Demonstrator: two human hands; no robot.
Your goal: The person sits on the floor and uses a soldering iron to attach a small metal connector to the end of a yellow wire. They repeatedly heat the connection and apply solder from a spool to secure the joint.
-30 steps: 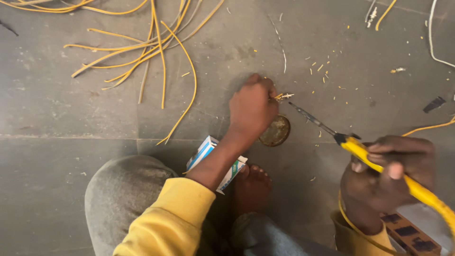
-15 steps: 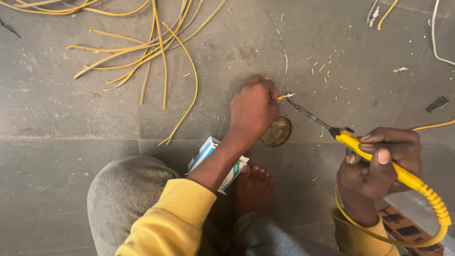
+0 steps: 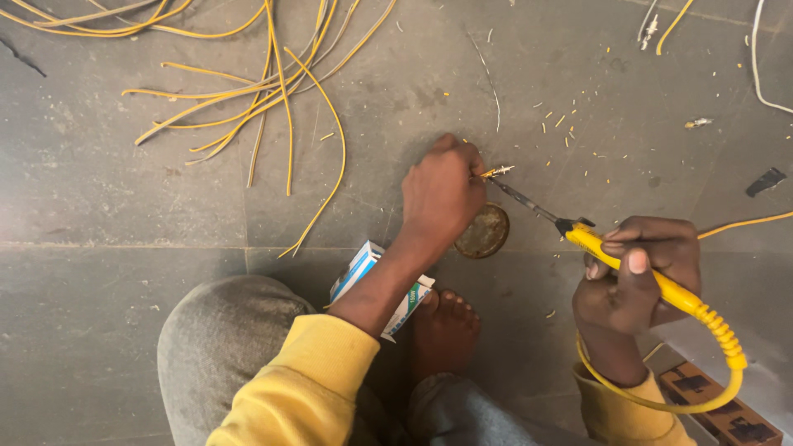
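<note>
Grey stone tile floor (image 3: 124, 330) seen from above, dusty and smudged, with a straight horizontal grout line (image 3: 124, 244) across the lower half and a short vertical seam meeting it at the left. Even, soft light, no hard shadows. A loose spread of long yellow insulated wires (image 3: 273, 91) lies across the upper left. Tiny yellow insulation clippings (image 3: 570, 124) speckle the upper right. A thin white cable (image 3: 756, 58) curves along the right edge, near a small black scrap (image 3: 766, 181). A brown patterned cardboard box (image 3: 719, 409) sits at the bottom right corner
</note>
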